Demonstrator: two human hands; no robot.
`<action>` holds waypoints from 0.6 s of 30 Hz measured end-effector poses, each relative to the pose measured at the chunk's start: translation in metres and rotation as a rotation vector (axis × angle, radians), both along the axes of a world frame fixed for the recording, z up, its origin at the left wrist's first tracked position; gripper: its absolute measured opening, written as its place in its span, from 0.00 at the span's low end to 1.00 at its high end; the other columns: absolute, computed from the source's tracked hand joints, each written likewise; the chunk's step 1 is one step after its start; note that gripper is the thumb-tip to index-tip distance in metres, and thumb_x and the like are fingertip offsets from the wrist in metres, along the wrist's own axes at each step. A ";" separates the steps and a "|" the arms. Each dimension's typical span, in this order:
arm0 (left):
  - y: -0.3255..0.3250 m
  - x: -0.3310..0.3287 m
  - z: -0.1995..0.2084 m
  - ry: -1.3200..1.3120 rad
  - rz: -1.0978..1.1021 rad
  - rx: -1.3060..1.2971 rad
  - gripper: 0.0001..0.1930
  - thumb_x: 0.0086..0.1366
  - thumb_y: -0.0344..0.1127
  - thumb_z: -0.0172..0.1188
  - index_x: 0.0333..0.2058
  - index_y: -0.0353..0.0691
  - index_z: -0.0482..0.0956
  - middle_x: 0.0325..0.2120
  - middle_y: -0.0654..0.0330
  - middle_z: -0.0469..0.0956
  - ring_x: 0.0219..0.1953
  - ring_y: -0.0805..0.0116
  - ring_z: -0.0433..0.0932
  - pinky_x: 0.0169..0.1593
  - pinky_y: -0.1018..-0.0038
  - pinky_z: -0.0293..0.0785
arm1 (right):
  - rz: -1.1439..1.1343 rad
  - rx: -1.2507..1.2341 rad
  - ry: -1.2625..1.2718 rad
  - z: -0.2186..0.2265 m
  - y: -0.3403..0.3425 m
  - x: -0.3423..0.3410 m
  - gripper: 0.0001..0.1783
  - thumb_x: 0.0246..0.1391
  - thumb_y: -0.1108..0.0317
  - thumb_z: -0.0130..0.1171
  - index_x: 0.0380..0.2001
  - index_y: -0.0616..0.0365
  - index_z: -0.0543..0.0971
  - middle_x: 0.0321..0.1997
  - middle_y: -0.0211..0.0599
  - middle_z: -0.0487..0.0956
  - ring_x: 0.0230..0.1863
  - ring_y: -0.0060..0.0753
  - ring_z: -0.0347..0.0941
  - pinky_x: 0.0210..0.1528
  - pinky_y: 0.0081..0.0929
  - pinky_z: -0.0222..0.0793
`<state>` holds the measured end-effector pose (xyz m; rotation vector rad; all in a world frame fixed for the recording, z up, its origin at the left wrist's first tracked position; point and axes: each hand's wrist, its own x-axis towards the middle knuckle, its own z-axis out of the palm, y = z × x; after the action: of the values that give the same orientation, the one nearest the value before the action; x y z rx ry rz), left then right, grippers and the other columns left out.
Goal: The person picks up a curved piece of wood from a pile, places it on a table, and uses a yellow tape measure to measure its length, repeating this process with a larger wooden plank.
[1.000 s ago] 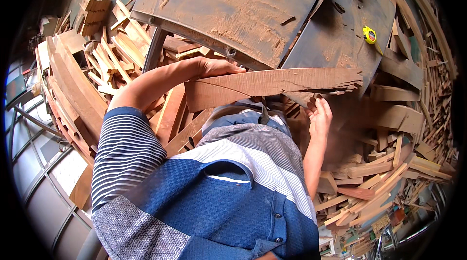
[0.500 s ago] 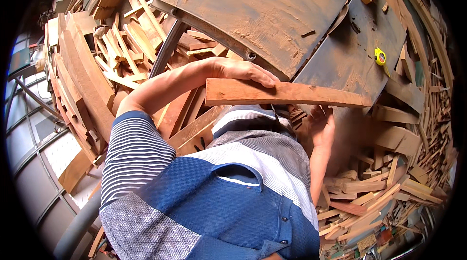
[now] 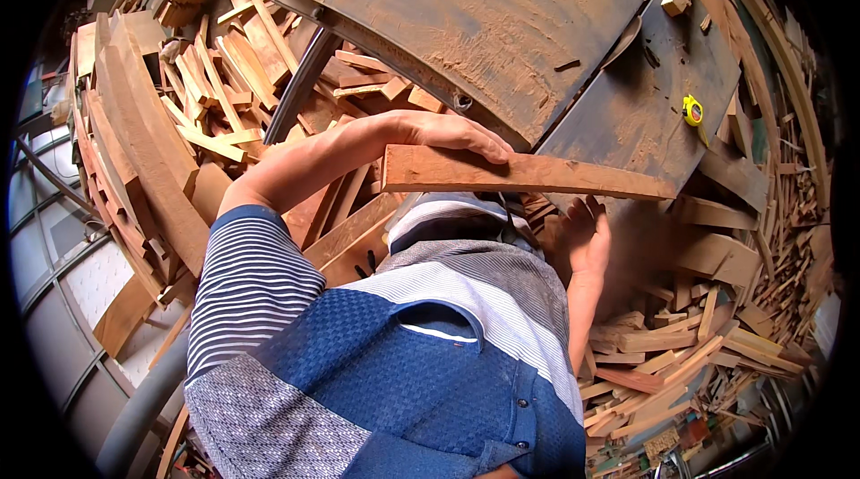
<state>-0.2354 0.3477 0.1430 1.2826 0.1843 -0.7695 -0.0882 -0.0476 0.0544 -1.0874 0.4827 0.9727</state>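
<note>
A reddish-brown wooden board (image 3: 537, 174), slightly curved toward its right end, lies crosswise in front of my body at the near edge of a dusty metal table (image 3: 466, 40). My left hand (image 3: 461, 133) comes over its far side and grips it, the fingers lying along the upper edge and the thumb hidden. Below the board's right half, my right hand (image 3: 584, 233) is open, palm up with fingers spread. Its fingertips come close to the board's lower edge; whether they touch cannot be made out.
A yellow tape measure (image 3: 692, 111) rests on the lower side plate (image 3: 618, 112) to the right. Long curved boards (image 3: 148, 138) stand stacked at the left, beside a heap of loose sticks (image 3: 224, 76). Offcuts (image 3: 663, 362) pile up at the lower right. Sawdust covers the table.
The view has shifted slightly. My right hand has dropped a little from the board's lower edge and its fingers have spread. My left hand keeps its grip.
</note>
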 end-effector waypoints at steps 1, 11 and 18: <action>0.001 0.001 0.006 0.027 0.012 -0.011 0.34 0.70 0.58 0.58 0.66 0.39 0.73 0.65 0.53 0.73 0.65 0.61 0.72 0.70 0.71 0.63 | -0.004 -0.015 -0.002 0.001 -0.001 0.000 0.19 0.71 0.54 0.51 0.56 0.52 0.80 0.50 0.36 0.84 0.44 0.36 0.81 0.48 0.37 0.79; 0.006 0.003 0.004 -0.017 -0.106 0.106 0.38 0.68 0.62 0.58 0.67 0.41 0.71 0.65 0.48 0.72 0.65 0.55 0.72 0.69 0.64 0.64 | -0.054 -0.155 -0.027 0.009 0.000 -0.005 0.18 0.69 0.57 0.54 0.55 0.51 0.80 0.48 0.35 0.84 0.44 0.36 0.81 0.49 0.39 0.79; 0.011 0.007 0.012 -0.044 -0.131 0.191 0.40 0.68 0.66 0.57 0.67 0.42 0.72 0.67 0.48 0.70 0.67 0.53 0.70 0.71 0.63 0.63 | -0.076 -0.140 -0.033 0.006 -0.002 -0.008 0.18 0.69 0.57 0.53 0.56 0.51 0.80 0.49 0.37 0.84 0.44 0.35 0.81 0.48 0.36 0.79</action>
<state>-0.2287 0.3584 0.1547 1.5029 0.1414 -0.8504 -0.0958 -0.0499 0.0608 -1.2004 0.5680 0.8630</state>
